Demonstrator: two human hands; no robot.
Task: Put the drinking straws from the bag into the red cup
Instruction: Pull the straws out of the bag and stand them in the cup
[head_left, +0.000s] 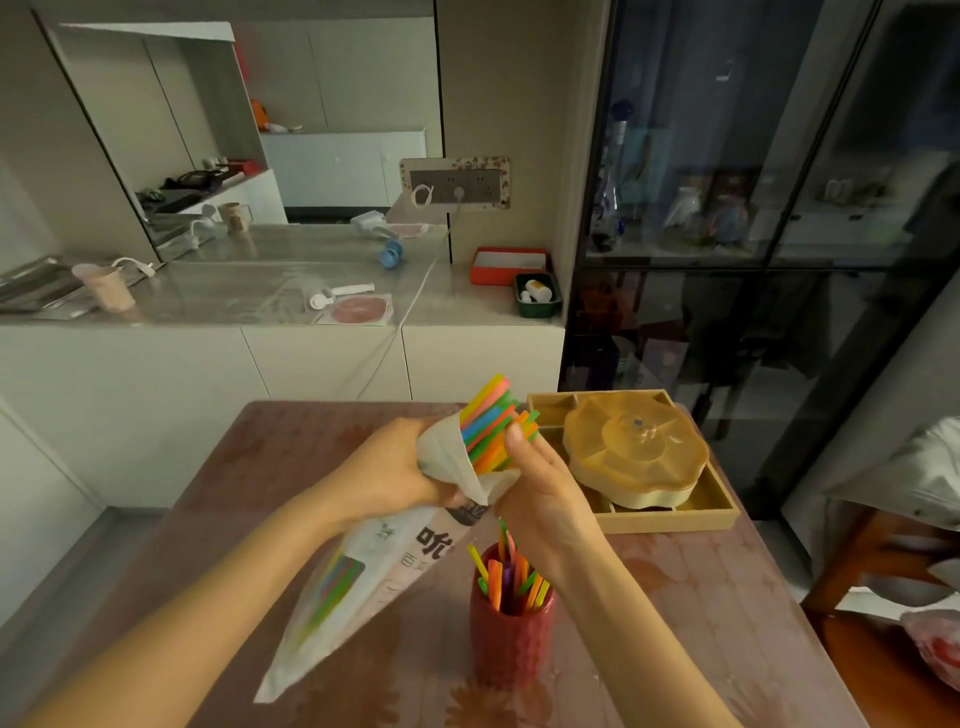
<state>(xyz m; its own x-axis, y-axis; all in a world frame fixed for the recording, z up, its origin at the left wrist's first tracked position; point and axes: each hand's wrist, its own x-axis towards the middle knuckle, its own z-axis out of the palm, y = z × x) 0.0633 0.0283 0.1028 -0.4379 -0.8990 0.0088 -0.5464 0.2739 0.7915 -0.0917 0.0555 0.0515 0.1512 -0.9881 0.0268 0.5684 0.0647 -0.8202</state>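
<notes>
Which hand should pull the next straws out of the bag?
The right hand: its fingers pinch the drinking straws at the bag mouth, near the red cup. The left hand grips the bag.

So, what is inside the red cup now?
Several coloured straws stand in the red cup, tops poking above the rim. Their lower parts and the cup's bottom are hidden by its wall.

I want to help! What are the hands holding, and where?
The left hand grips the bag near its open top; right hand pinches the straws sticking out.
</notes>
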